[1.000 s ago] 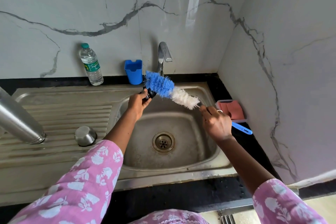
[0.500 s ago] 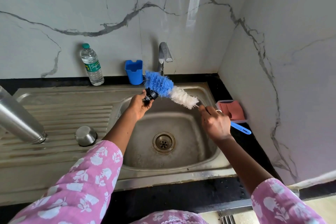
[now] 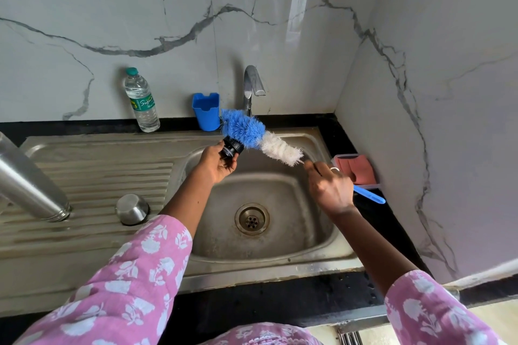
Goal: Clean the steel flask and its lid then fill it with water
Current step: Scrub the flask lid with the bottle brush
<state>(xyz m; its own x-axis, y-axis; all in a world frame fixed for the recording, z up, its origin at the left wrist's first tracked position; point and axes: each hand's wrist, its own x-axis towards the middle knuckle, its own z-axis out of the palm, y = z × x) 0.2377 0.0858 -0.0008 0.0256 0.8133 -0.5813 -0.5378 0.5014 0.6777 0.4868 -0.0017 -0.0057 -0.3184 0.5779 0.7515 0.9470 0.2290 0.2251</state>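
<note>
Your left hand point(image 3: 217, 161) is curled around the black lid point(image 3: 232, 148) over the back left corner of the sink point(image 3: 280, 255). The lid is a stubby ribbed plug, and the blue bristles of the brush point(image 3: 252, 131) are pushed right up against its top. Your right hand point(image 3: 330, 189) grips the brush just behind the white bristles, with the blue handle poking out behind your fist, so the brush runs slantwise between both hands above the basin.

The flask point(image 3: 30, 185) is off to the left on the drainboard point(image 3: 112, 173) — brushed steel, tilted, mouth down on the ribs, body running out of frame. Just beside its mouth sits the steel cap point(image 3: 131, 209), a small rounded cup, upside down.

At the back of the black desk point(image 3: 280, 305) you've got a water bottle point(image 3: 141, 103), a blue holder point(image 3: 206, 110) and the tap point(image 3: 249, 84) — plus a pink sponge point(image 3: 354, 169) in a tray point(image 3: 374, 185) on the right.
</note>
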